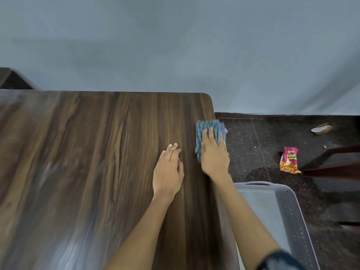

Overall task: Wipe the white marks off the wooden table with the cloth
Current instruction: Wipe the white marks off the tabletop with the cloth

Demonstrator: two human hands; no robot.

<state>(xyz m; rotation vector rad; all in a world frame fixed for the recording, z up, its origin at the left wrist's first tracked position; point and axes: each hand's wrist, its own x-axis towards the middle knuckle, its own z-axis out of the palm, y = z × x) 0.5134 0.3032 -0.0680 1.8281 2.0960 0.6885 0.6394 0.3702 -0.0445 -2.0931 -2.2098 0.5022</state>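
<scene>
Blue cloth (pixel 206 133) half hidden under flat right hand (pixel 214 156); left hand (pixel 168 172) flat, fingers together.

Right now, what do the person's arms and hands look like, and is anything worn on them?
Both forearms are bare. The left hand and the right hand wear no gloves; no ring or watch shows. Only the dark blue sleeve edge appears on the right upper arm.

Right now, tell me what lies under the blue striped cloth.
The blue striped cloth lies on the right edge of the dark wooden table, its far corner overhanging. The right hand presses on it with flat fingers. Any white marks beneath are covered.
</scene>
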